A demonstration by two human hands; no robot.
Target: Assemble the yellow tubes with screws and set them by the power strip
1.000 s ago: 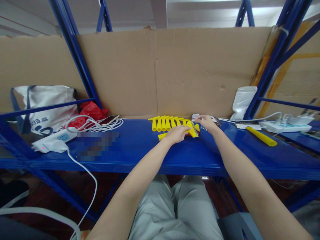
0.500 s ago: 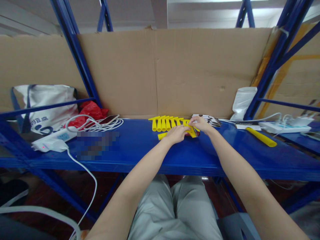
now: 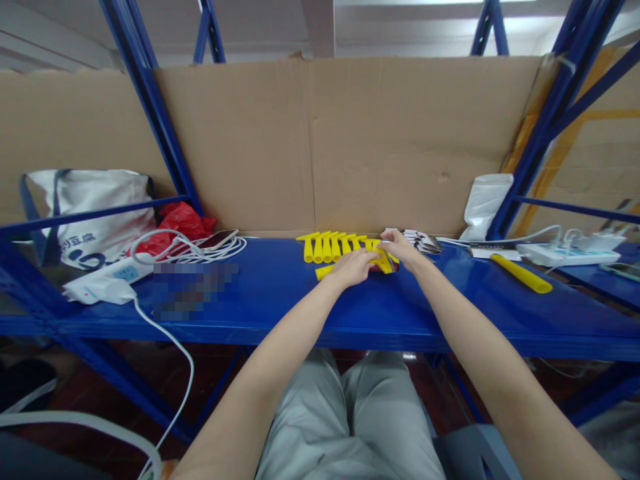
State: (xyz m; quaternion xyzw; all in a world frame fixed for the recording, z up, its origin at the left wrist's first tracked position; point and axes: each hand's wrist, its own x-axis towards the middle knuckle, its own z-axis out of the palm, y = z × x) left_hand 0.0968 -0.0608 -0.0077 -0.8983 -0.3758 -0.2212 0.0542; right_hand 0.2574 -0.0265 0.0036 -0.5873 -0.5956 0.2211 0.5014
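My left hand (image 3: 354, 268) is closed around a yellow plastic piece (image 3: 324, 272) with a tube-like handle and a wider, flat end. Its handle sticks out to the left under my palm; the flat end shows between my hands. My right hand (image 3: 404, 252) is pinched at that flat end, with a small greyish edge beside its fingers. What the right fingertips grip is hidden. Just behind my hands, several similar yellow pieces (image 3: 327, 248) lie side by side in a row. Something dark red shows under the held piece.
Black-and-white printed packets (image 3: 423, 241) lie behind my right hand. A long yellow tube (image 3: 523, 274) and a white power strip (image 3: 567, 255) are on the right. A cloth bag (image 3: 100, 213), red plastic (image 3: 185, 221) and coiled cables (image 3: 220, 248) stand left. Cardboard (image 3: 310, 147) backs the blue shelf (image 3: 270, 300).
Both hands stay at nearly the same place. My right fingers have shifted very slightly at the flat end of the yellow piece; the row behind is unchanged.
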